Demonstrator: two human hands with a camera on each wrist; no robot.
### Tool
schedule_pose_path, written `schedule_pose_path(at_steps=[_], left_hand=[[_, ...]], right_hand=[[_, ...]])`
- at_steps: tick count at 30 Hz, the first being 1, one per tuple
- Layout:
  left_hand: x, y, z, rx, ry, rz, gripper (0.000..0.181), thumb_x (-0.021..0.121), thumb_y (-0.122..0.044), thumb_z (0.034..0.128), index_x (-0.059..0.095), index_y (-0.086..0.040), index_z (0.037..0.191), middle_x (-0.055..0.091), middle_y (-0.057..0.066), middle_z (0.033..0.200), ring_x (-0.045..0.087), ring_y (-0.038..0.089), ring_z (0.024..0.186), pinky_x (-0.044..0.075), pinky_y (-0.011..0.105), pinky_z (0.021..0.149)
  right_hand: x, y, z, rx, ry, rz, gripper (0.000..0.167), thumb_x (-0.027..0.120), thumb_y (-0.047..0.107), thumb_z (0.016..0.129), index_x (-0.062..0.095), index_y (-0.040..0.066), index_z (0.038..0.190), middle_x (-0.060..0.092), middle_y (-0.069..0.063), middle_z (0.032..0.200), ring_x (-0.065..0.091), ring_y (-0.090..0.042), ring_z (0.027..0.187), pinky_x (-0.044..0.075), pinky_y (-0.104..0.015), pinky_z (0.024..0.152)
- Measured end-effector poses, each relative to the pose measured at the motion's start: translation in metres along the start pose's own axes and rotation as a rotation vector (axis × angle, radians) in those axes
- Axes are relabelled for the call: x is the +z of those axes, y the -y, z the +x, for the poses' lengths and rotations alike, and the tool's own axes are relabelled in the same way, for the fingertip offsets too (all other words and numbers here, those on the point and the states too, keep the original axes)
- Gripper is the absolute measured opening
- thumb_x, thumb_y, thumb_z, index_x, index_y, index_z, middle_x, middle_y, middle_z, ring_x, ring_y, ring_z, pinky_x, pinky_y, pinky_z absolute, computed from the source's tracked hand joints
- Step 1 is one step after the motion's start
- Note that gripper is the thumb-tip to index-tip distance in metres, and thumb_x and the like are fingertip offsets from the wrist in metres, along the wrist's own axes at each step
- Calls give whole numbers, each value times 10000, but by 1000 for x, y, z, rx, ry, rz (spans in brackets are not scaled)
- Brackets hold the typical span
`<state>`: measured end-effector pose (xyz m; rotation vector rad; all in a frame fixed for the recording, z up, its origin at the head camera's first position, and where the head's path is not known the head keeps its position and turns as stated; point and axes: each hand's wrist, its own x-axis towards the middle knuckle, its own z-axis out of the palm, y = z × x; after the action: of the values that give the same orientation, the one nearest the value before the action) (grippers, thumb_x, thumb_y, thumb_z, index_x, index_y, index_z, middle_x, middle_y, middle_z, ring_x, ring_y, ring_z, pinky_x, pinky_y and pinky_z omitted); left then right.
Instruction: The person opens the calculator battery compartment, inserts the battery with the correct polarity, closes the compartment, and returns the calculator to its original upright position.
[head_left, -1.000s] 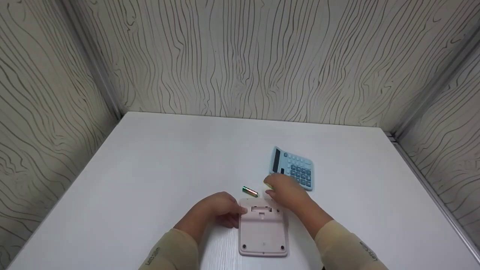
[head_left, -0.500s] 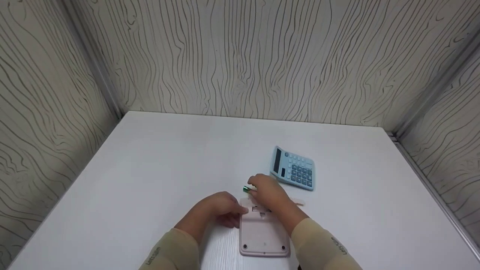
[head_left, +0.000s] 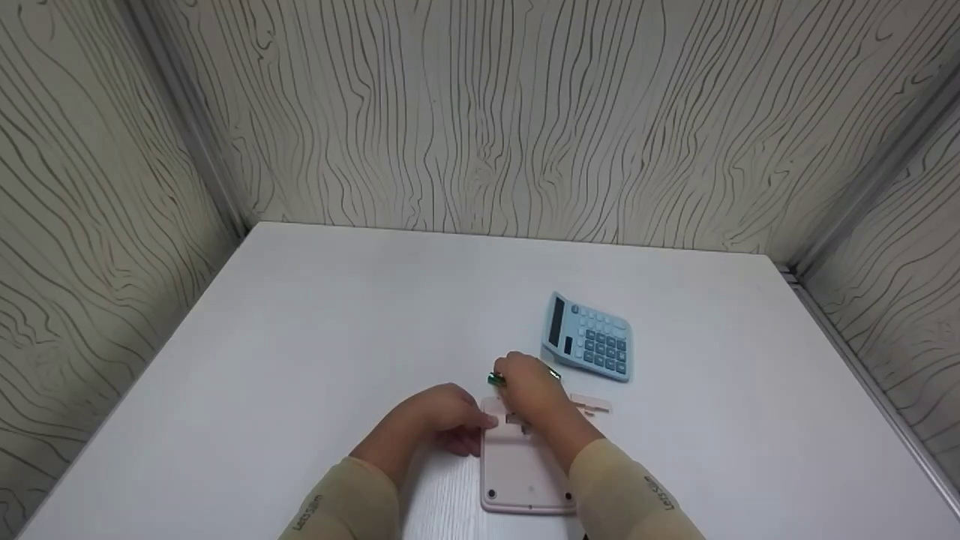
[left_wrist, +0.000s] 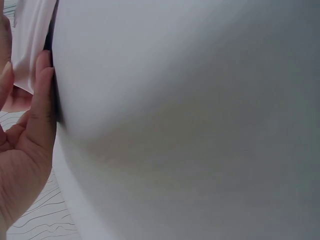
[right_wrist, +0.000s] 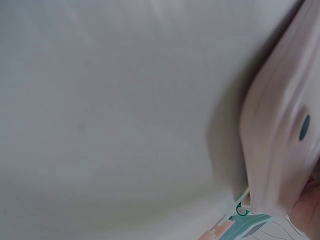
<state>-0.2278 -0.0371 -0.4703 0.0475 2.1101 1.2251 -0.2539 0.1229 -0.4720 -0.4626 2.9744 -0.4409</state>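
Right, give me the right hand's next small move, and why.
Probably bring the green battery at the right hand's fingertips over to the slot in the face-down pink calculator: what shows of the slot is uncovered, its pink cover seems to lie off to one side, and the left hand holds the calculator's edge.

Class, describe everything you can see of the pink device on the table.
The pink device lies on the white table, close to the person. It is pale, looks like smooth plastic, and has rounded corners. Its upturned side shows two dark round spots near the closest edge and an uncovered recess towards the far end, partly hidden by the right hand. The left hand holds its left edge, thumb on top. Its other side is hidden.
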Motion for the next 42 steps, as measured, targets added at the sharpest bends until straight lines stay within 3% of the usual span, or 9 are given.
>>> schedule_pose_path(at_steps=[7,16,24,33,38,42], left_hand=[[1,-1,-1,12,-14,4,259,702,-292,788,646,-40,787,679,111,670,649,172,581,534,296,556],[1,1,0,12,-1,-1,268,699,-304,790,642,-43,807,683,105,685,655,170,593,532,286,554],[1,1,-1,9,3,-28,271,698,-297,796,642,-32,796,686,105,696,670,188,620,537,300,566],[1,0,-3,24,-6,16,260,690,-309,799,655,-52,791,684,100,684,672,199,627,540,309,581],[1,1,-1,28,3,14,271,691,-317,798,656,-48,793,685,102,693,673,201,631,541,313,585],[0,-1,-1,12,-1,23,276,688,-328,800,656,-55,795,685,98,689,670,193,622,537,303,576]], right_hand=[[2,0,0,-27,-38,-75,83,610,65,817,618,132,865,522,13,774,509,-155,701,481,-326,669],[1,1,-2,0,-14,-37,162,608,42,796,642,137,922,528,23,801,511,-144,716,485,-319,689],[-10,1,-7,11,-29,120,224,602,40,817,655,130,1015,549,29,887,507,-137,806,473,-336,828],[-24,-3,-11,22,-36,292,171,602,65,845,646,119,1001,566,13,872,521,-146,808,478,-329,794],[-29,-6,-16,-5,-56,378,294,589,44,847,592,103,1134,589,-2,863,539,-141,796,485,-329,761],[-32,-6,-23,26,-50,446,343,590,61,859,584,145,1191,595,3,892,550,-144,827,497,-327,781]])
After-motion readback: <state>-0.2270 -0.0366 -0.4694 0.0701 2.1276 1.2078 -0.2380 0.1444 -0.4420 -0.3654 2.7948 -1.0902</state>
